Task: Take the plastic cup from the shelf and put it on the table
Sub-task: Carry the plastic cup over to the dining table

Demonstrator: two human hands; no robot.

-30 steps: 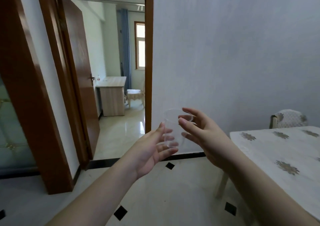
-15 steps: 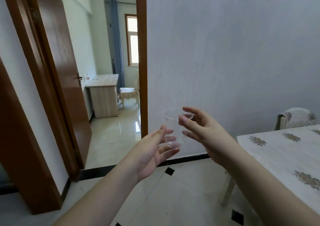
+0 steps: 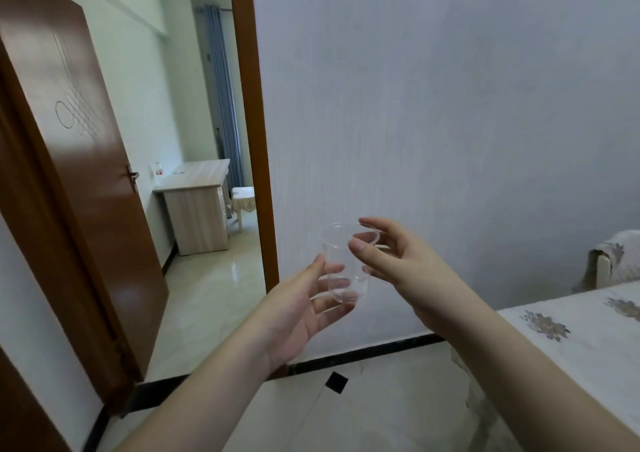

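Observation:
A clear plastic cup (image 3: 341, 264) is upright in mid-air in front of the grey wall, held between both hands. My left hand (image 3: 301, 309) cups its lower side and base with fingers curled around it. My right hand (image 3: 398, 264) pinches the rim from the right with thumb and fingers. The table (image 3: 588, 341), covered by a white cloth with flower prints, sits at the lower right, well below and right of the cup. No shelf is in view.
An open brown door (image 3: 86, 209) and door frame (image 3: 256, 174) stand to the left, leading to a room with a wooden desk (image 3: 197, 209). A covered chair (image 3: 613, 261) stands behind the table against the wall. Tiled floor (image 3: 381, 399) lies below my arms.
The view has swung to the right: the doorway slid left and the table moved right. Both hands keep the cup in the same grip at the centre of view.

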